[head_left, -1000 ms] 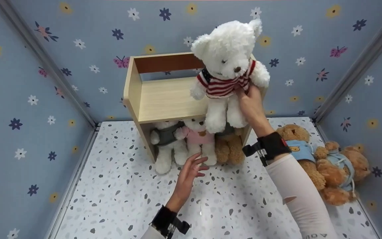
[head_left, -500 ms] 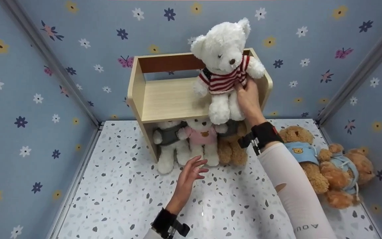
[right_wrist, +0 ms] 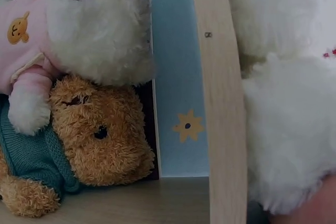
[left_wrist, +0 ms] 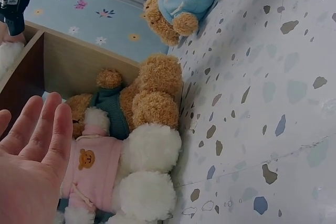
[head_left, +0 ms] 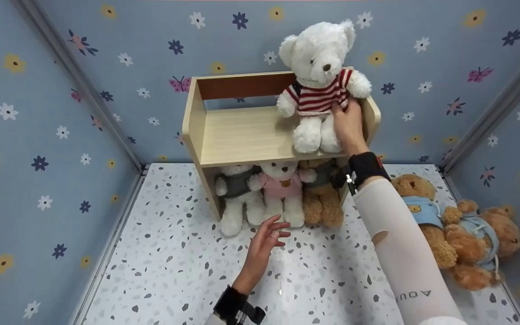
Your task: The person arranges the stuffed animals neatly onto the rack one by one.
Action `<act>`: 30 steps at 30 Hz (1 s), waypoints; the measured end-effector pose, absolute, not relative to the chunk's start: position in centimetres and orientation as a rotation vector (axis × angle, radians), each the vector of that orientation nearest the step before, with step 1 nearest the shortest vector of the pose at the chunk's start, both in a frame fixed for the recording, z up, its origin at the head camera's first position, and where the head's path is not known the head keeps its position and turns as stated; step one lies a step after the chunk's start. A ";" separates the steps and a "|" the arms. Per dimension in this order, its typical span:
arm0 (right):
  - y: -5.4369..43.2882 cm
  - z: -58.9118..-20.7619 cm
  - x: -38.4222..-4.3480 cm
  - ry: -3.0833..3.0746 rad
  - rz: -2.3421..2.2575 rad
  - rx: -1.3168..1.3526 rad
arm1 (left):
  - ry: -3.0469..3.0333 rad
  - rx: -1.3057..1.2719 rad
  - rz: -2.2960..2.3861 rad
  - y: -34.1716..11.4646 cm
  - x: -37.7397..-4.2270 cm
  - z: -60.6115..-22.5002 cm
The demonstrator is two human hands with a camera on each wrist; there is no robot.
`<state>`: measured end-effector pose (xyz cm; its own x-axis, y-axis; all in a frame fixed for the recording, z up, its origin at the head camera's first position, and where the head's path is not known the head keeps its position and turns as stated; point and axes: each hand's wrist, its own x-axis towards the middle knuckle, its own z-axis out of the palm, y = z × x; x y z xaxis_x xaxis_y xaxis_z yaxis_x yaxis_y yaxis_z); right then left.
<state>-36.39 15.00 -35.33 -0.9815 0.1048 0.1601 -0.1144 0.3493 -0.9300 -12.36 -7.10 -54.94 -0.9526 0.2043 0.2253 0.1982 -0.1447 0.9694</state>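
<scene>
A white teddy bear (head_left: pixel 321 92) in a red-and-white striped sweater stands upright at the right end of the upper shelf (head_left: pixel 242 133). My right hand (head_left: pixel 349 124) grips its lower side at the sweater hem; in the right wrist view the bear's white legs (right_wrist: pixel 286 129) show close beside the shelf board. Below, my left hand (head_left: pixel 264 241) hovers in front of the lower compartment, fingers loosely spread and holding nothing. Nearest to it is a white bear in a pink top (head_left: pixel 282 189). Beside that bear sit a white bear in a grey top (head_left: pixel 238 194) and a brown bear in a dark green sweater (head_left: pixel 323 198).
Two brown bears in blue tops lie on the speckled floor (head_left: pixel 169 271) at the right: one bear (head_left: pixel 424 216) near my right forearm, the other bear (head_left: pixel 476 243) by the wall. Flower-patterned walls (head_left: pixel 129 45) enclose the wooden bookcase (head_left: pixel 192 122).
My right hand has brought the striped-sweater bear lower and back onto the upper shelf. The left hand keeps nearly the same pose, and the head view has shifted slightly.
</scene>
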 end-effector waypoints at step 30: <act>17.2 -39.9 -29.5 -2.131 0.085 0.733 | 2.010 0.446 2.319 -6.7 -12.5 -55.7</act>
